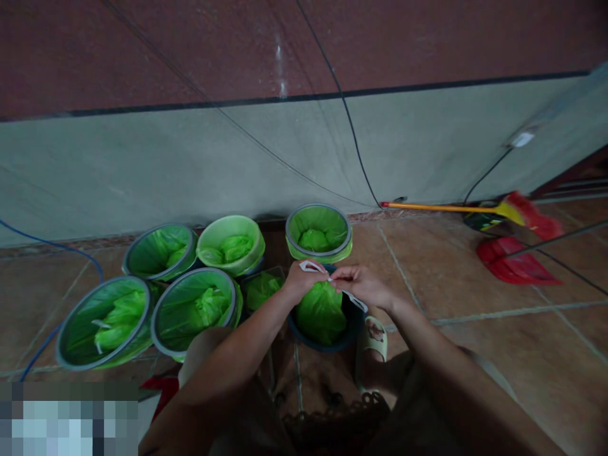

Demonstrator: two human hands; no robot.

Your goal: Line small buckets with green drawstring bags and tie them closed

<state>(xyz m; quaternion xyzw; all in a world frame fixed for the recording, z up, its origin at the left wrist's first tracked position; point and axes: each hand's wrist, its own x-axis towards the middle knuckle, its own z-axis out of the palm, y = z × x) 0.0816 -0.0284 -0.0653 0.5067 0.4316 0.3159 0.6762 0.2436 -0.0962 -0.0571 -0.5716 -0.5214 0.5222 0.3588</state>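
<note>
A dark blue bin (349, 332) stands on the floor between my knees, with a bunched green bag (321, 311) in it. Above its rim, my left hand (302, 276) and my right hand (360, 284) are both closed on the bag's white drawstring (352, 298). A loop of the string shows over my left fingers. Its other end trails down from my right hand onto the bin's rim.
Several more bins with green liners stand by the wall: one at the back (318, 233), a light green one (231, 244), and grey-rimmed ones (194, 310) to the left. A broom (475, 209) and red dustpan (515, 266) lie at the right. Cables run down the wall.
</note>
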